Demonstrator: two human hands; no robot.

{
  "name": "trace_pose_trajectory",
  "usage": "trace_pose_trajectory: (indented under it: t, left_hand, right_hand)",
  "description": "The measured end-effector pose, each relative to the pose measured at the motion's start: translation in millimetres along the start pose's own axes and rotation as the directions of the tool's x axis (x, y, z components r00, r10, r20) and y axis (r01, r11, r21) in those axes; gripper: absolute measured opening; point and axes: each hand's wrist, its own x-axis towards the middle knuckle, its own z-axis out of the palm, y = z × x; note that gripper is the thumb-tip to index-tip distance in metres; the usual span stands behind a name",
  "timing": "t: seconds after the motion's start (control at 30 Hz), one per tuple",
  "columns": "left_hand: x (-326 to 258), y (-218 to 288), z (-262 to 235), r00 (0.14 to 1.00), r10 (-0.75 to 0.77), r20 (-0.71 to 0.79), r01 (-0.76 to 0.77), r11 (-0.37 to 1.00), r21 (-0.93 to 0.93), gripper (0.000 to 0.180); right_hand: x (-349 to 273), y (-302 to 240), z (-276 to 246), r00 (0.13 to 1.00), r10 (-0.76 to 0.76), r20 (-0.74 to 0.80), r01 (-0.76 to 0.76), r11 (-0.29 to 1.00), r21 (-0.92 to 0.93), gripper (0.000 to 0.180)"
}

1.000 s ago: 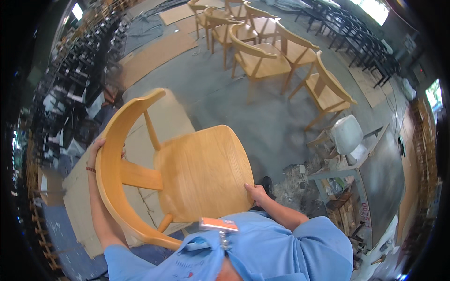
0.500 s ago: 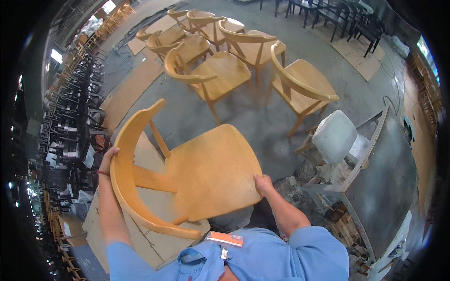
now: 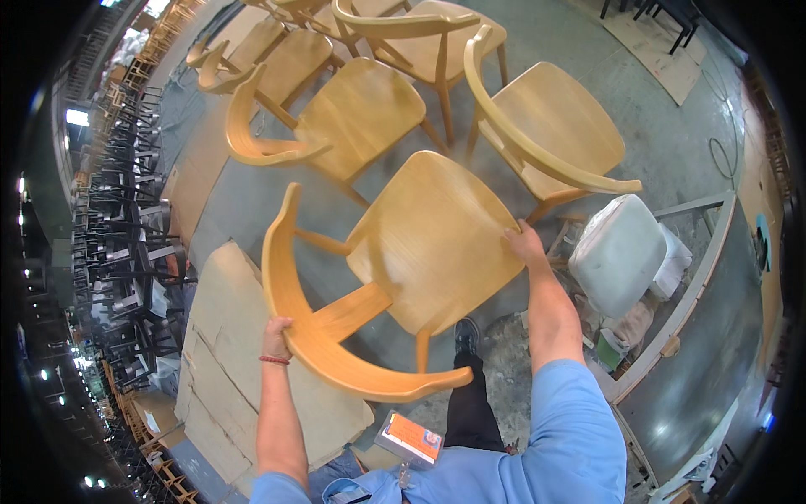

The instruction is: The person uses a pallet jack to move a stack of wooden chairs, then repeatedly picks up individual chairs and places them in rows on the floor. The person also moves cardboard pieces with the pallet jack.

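Honey-brown curved-back wooden chair was held, backrest over R. edge of tan cardboard sheet. L. hand clasped backrest; R. hand pinched seat rim. Prob. carry step; next move needed both grips.

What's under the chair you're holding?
Cardboard shows past the backrest, and grey floor through the gaps behind the seat. A black shoe shows at its near edge. Whatever lies directly beneath the seat is covered.

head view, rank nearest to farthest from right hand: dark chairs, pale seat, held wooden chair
1. Held wooden chair: right hand grips its seat edge.
2. Pale seat: right of that hand.
3. Dark chairs: upper right, far across the floor.
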Motion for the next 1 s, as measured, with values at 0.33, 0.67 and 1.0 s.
trace_pose_trajectory:
  t: [0.33,0.67,1.0]
  left_hand:
    - [15.7,-27.4,16.6,0.998,-0.046,-0.051,0.047,0.999,0.009,0.048]
    - [42.0,-22.3,84.5,1.000,0.012,0.016,-0.012,1.000,0.015,0.046]
    - [22.1,-26.1,59.0,0.976,0.182,-0.118,-0.123,0.913,0.388,0.028]
  right_hand:
    - [4.9,78.0,66.7,0.923,0.341,-0.178,-0.135,0.721,0.679,0.058]
    - [55.3,86.4,-1.9,0.892,0.444,0.080,-0.379,0.642,0.666,0.041]
    - [-97.6,106.4,41.3,0.941,0.147,0.305,-0.202,0.966,0.158,0.036]
